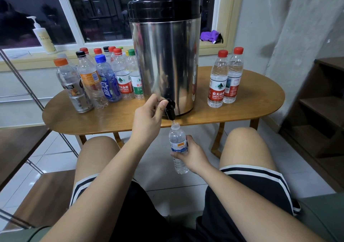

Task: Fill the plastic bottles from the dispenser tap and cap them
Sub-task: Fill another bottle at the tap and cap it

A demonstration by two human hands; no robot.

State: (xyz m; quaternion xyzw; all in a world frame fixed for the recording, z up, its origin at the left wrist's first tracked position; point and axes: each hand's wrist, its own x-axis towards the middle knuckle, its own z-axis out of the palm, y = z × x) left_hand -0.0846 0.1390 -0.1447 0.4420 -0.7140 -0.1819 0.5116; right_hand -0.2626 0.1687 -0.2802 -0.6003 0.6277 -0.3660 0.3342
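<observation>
A steel dispenser point(163, 65) with a black lid stands on the wooden table point(251, 109). Its black tap point(170, 109) juts over the table's front edge. My left hand point(149, 119) pinches the tap lever with thumb and fingers. Below the spout, my right hand point(191, 155) grips a small clear open bottle point(177, 145) with a blue and yellow label, its mouth right under the tap. Two capped red-label bottles point(224, 78) stand right of the dispenser. Several capped, mostly empty bottles point(96, 80) stand to its left.
My bare knees and dark shorts fill the foreground under the table edge. A pump bottle point(43, 37) and a purple cloth point(211, 35) lie on the window sill. Dark wooden shelves point(320, 100) stand at the right, a metal rack point(28, 93) at the left.
</observation>
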